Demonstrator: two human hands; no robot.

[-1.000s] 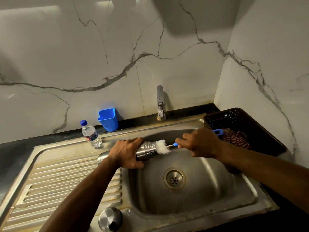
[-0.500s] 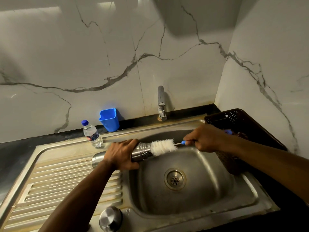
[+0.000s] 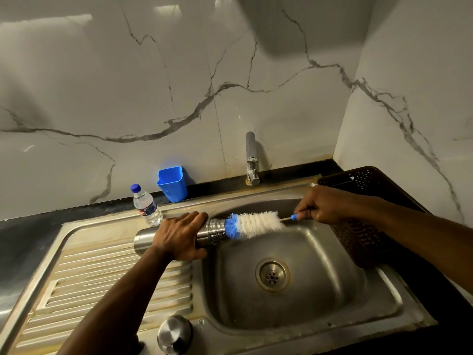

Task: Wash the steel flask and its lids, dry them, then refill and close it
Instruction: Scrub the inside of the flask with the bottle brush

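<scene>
Brush (image 3: 252,224) farther out — flask (image 3: 208,233) gripped.

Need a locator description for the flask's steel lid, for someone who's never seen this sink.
Start at the steel sink and follow its near rim left to where the basin meets the ribbed draining board. The steel lid sits there, a small round domed cap, the only loose metal piece on that rim.

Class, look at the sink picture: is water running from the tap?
No: the tap shows no stream, and the sink basin below it holds no falling water.
</scene>
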